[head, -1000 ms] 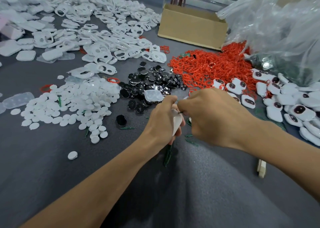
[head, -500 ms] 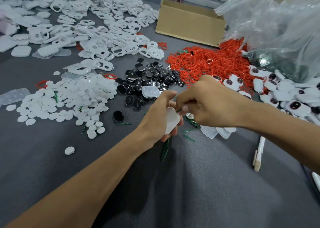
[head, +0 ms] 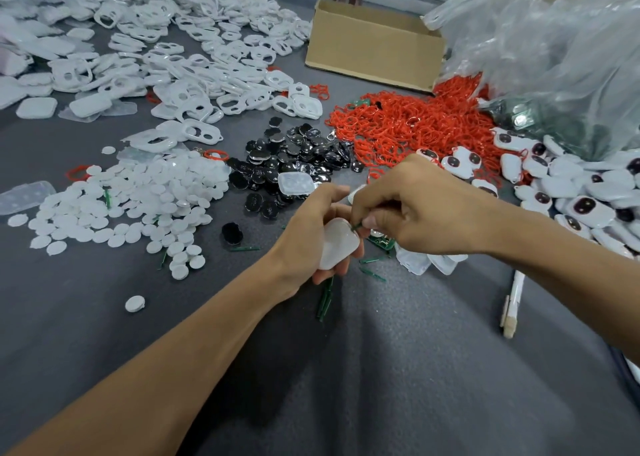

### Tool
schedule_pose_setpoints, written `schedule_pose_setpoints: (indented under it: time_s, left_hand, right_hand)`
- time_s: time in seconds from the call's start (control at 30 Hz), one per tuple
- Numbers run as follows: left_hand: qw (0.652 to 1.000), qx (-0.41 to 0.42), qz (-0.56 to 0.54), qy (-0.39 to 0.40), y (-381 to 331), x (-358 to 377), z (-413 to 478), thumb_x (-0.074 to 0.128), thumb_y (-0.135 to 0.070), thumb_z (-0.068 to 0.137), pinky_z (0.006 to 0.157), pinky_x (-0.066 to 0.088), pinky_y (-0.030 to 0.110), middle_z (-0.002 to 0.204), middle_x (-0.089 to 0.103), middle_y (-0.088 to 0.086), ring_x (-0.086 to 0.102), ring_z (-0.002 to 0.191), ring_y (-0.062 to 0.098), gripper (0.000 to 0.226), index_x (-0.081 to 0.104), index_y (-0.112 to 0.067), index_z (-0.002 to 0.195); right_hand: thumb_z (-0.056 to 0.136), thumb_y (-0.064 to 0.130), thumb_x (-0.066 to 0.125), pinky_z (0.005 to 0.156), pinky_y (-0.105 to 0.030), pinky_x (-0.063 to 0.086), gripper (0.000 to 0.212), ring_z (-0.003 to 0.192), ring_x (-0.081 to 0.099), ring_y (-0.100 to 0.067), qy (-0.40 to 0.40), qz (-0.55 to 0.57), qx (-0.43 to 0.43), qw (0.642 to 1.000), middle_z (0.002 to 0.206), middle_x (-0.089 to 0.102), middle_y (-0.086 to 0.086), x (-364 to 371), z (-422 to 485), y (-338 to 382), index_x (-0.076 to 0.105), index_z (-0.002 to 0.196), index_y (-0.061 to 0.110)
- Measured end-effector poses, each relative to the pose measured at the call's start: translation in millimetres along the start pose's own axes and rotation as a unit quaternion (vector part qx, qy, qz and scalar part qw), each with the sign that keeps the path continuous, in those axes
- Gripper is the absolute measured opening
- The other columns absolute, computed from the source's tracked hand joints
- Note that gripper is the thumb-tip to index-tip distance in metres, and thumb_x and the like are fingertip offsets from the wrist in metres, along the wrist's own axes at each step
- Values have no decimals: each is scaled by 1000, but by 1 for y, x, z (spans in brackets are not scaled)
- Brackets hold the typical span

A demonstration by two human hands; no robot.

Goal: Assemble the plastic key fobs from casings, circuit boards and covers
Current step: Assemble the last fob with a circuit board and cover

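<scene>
— What is held, and how?

— A white casing (head: 337, 247) is gripped in the left hand (head: 304, 237), with the fingers curled round it, just above the counter (head: 381, 369). A thin green piece (head: 356, 226) is pinched by the right hand (head: 426, 206) at the casing's upper edge. It may be a strip of board, but too little of it is shown.

— What is changed from a second ago?

— Little in the grips: the casing is held as before, and the pinch is kept. The right hand has been shifted, so a board (head: 381, 241) and loose casings (head: 419, 261) beneath it are now uncovered. More of the pen (head: 512, 299) is seen at the right.

— And nearby?

— Green strips (head: 325, 299) are seen just below the left hand, and black pieces (head: 294, 164) are heaped beyond it.
</scene>
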State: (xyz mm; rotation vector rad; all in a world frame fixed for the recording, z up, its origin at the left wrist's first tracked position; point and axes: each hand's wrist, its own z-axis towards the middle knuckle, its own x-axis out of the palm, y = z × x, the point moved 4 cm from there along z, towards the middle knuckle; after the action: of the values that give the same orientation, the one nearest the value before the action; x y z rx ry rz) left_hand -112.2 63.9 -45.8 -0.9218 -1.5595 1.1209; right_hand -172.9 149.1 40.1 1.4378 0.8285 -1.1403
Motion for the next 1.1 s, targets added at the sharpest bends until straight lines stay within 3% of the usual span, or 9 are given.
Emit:
schedule_pose_setpoints:
  time_s: [0.17, 0.3, 0.4, 0.47, 0.57, 0.63, 0.8, 0.93, 1.1]
  left_hand:
    - [995, 26, -71, -61, -7, -8, 7, 30, -26, 95, 32, 24, 12, 53, 54, 6, 41, 35, 15, 47, 52, -5, 60]
    - [983, 8, -135, -123, -7, -18, 13, 36, -17, 95, 42, 26, 20, 57, 51, 3, 38, 47, 13, 33, 60, -6, 74]
    - [978, 6, -159, -132, -6, -20, 16, 36, -27, 102, 50, 31, 21, 63, 50, 2, 40, 53, 12, 36, 58, -8, 79]
    - [980, 17, -132, -149, -5, -21, 18, 42, -32, 99, 54, 37, 22, 62, 47, 4, 44, 54, 13, 37, 51, -6, 75]
    - [979, 14, -112, -169, -2, -21, 18, 57, -35, 89, 61, 44, 28, 74, 49, 15, 51, 66, 22, 31, 49, -5, 90]
    - [976, 4, -121, -180, 0, -21, 17, 63, -37, 79, 61, 47, 31, 85, 53, 17, 52, 75, 26, 36, 51, -7, 95]
    - [977, 22, -135, -165, 0, -20, 17, 65, -37, 73, 56, 55, 24, 78, 65, 12, 64, 64, 16, 35, 57, -5, 85]
    - [983, 42, -136, -120, 1, -15, 16, 65, -27, 76, 68, 60, 31, 89, 74, 15, 72, 77, 22, 31, 67, -2, 93]
    - [988, 75, -65, -119, -2, -11, 12, 69, -13, 77, 63, 55, 19, 84, 75, 12, 73, 74, 19, 21, 75, -8, 96]
  right_hand:
    - [83, 2, 64, 57, -15, 41, 16, 57, 57, -6, -114, 88, 51, 988, 63, 67, 3, 9, -22, -15, 74, 79, 14]
    - [74, -2, 75, 59, -7, 36, 21, 60, 54, -3, -196, 89, 155, 964, 67, 62, 19, 40, -37, -29, 78, 81, 18]
    - [75, 0, 73, 64, -12, 43, 29, 67, 57, -8, -235, 97, 193, 948, 68, 61, 17, 51, -39, -33, 76, 94, 22]
    - [77, 9, 76, 70, -18, 48, 33, 69, 60, -9, -260, 122, 182, 940, 74, 65, 13, 51, -37, -28, 73, 103, 27]
    - [74, 30, 77, 65, -19, 50, 33, 65, 62, -8, -270, 206, 168, 925, 76, 66, 16, 51, -24, -17, 70, 106, 28]
    - [75, 26, 78, 64, -24, 52, 27, 63, 62, -10, -282, 217, 177, 918, 76, 68, 12, 52, -14, -15, 71, 101, 25]
    - [80, 9, 73, 63, -35, 48, 22, 63, 58, -18, -328, 303, 207, 870, 73, 65, 2, 55, -12, -25, 69, 88, 29]
    - [87, 6, 64, 62, -35, 41, 14, 64, 49, -21, -345, 429, 226, 803, 77, 60, -31, 53, -22, -37, 73, 95, 13]
    - [88, 7, 63, 68, -34, 50, 14, 71, 60, -19, -343, 446, 231, 794, 83, 70, -17, 54, -23, -38, 71, 99, 10]
